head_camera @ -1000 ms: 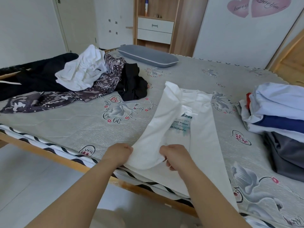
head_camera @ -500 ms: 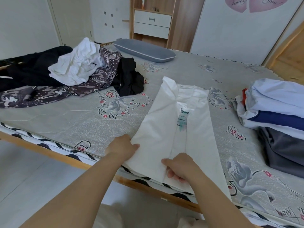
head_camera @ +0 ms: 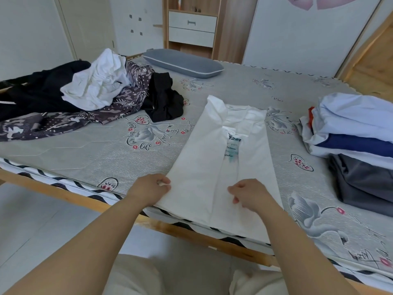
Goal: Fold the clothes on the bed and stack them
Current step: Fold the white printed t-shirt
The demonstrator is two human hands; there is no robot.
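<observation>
at the near edge of the bed, a white shirt lies flat in a long narrow strip, both sides folded in toward the middle, its lower hem hanging just over the edge and its collar end pointing toward the far side. a printed patch in blue and teal shows in the gap between the two folded sides. the left hand sits at the shirt's left lower edge, fingers curled and pinching the cloth there. the right hand rests over the right folded side near the hem, fingers bent down onto the fabric; whether it pinches the cloth or only touches it i cannot tell. toward the far left corner lies a heap of unfolded clothes: a crumpled white garment on top of a patterned grey and purple garment, a black garment spreading off to the left edge, and a small black piece just beside the heap on its right. along the right edge stands a stack of folded clothes, pale blue on top, then white and dark blue, with dark grey at the bottom. a grey pillow lies along the far edge.
</observation>
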